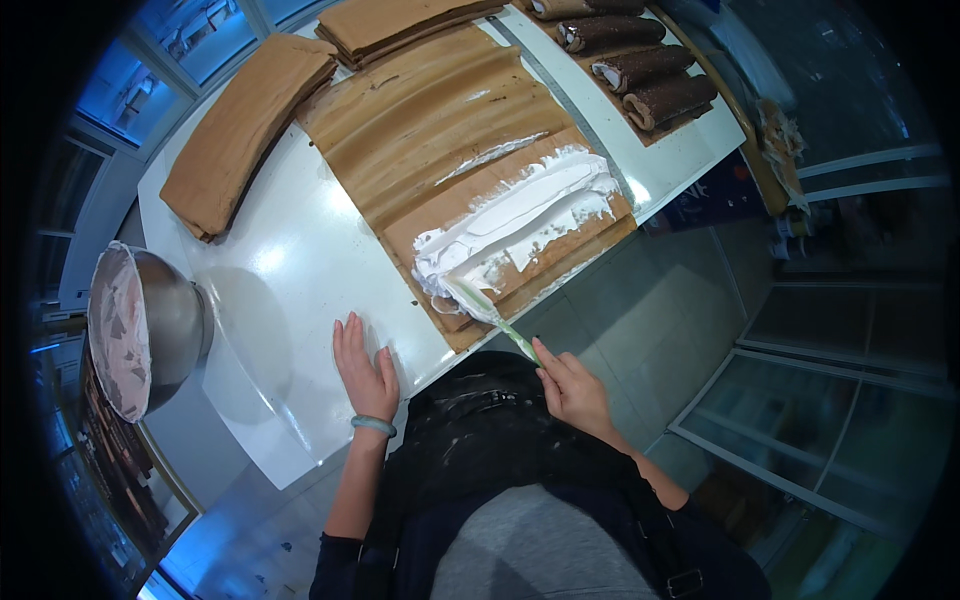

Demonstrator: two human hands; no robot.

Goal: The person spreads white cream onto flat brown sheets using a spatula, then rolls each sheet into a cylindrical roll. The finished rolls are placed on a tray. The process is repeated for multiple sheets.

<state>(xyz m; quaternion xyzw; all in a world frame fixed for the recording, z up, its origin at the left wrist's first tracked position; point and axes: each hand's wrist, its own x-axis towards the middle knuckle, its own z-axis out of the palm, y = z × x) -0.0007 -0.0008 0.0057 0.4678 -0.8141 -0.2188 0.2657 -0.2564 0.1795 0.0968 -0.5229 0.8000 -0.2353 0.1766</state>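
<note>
The spatula (490, 308) is the thing to watch here: a long, thin, pale-green blade, smeared white, laid nearly flat on the near corner of the big sponge sheet (455, 130). The right hand (572, 388) is closed around its handle end just off the desk edge, probably so the blade can drag low and level across the cake. The cream (520, 225) sits in thick, ridged white streaks only on the near part of the sheet; the rest is bare, tan, soft-looking, with long shallow grooves running across it.

The left hand (364, 370) lies open and flat on the glossy white desk (290, 270), fingers together, holding nothing, seemingly just bracing. A pale bracelet (373, 425) circles that wrist.

Further out, a folded slab of plain sponge (245, 125) lies at the desk's left side, another stack (400, 25) at the far end. Four dark rolled cakes (630, 60) with white centres line up at the far right. A steel bowl (145, 330) with pinkish-white residue sits tipped at the left corner.
</note>
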